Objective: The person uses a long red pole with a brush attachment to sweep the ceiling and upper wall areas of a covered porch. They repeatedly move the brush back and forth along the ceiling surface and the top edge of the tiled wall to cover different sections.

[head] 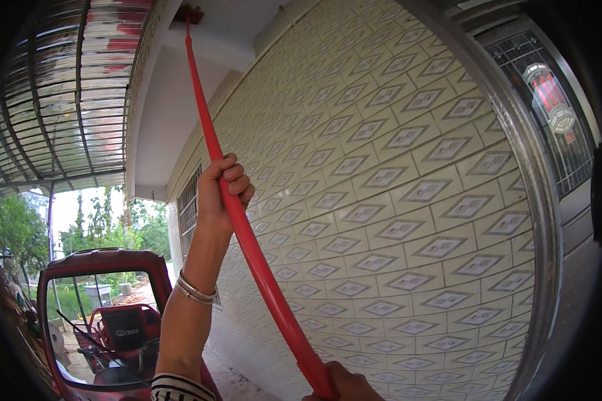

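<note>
A long red pole (263,270) slants up from the bottom centre toward the upper left. Around its middle the fingers of my left hand (227,193) are closed; bangles and a striped cuff show on that arm. Lower down, my right hand (348,383) grips the pole near its bottom end, partly cut off by the picture's edge. At the pole's far tip a dark red brush-like head (189,15) is up at the white ceiling (226,37) under the eave. Whether it touches the ceiling I cannot tell.
A tiled wall (371,200) with diamond patterns fills the middle and right. A red vehicle cab (105,258) with a windshield stands at lower left. Corrugated roofing (55,100) on metal bars is overhead at left. A metal-framed door (547,110) is at far right, a barred window (188,205) beyond my left hand.
</note>
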A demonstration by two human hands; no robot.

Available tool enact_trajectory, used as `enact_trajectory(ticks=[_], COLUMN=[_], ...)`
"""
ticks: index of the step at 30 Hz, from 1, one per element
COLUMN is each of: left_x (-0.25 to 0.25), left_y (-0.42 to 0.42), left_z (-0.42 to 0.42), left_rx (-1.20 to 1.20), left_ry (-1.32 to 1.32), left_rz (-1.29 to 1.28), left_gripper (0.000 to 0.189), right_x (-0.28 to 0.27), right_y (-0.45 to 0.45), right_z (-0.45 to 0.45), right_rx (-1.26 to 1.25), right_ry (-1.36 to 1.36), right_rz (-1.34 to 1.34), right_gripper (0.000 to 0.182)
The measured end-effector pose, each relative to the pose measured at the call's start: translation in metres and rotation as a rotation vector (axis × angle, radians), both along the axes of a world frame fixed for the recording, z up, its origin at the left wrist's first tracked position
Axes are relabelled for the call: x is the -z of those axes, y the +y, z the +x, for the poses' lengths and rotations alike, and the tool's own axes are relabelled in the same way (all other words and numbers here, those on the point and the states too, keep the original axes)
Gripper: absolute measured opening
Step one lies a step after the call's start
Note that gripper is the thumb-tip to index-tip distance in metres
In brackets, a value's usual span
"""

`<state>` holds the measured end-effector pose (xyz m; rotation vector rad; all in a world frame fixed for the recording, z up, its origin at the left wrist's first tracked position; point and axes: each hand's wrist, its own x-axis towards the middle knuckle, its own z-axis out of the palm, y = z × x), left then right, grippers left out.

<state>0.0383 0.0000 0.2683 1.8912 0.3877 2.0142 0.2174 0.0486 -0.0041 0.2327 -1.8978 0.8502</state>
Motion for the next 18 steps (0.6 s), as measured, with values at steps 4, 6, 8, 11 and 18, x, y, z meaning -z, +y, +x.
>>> enact_trajectory(ticks=[4,6,8,11,18], left_x=[0.003,0.005,0.007,0.021,0.120], left_y=[0.005,0.000,-0.002,-0.006,0.008], left_z=[0.005,0.010,0.022,0.016,0.074], left_rx=[-0.407,-0.555,-0.646,-0.380,-0.069], left_ry=[-0.162,-0.191,-0.214,-0.197,-0.225], left_rz=[-0.045,-0.033,-0.067,-0.096,-0.230], left_gripper=[0.010,0.010,0.012,0.016,0.017], right_x=[-0.002,0.000,0.003,0.018,0.109], right_y=[0.006,0.009,0.010,0.008,0.017], right_z=[-0.007,-0.005,-0.002,0.006,0.084], right_rx=[-0.451,-0.538,-0.494,-0.222,0.191], right_ry=[-0.218,-0.239,-0.203,-0.125,-0.321], right_rz=[-0.401,-0.396,-0.331,-0.148,-0.148], right_gripper=[0.018,0.019,0.019,0.023,0.026])
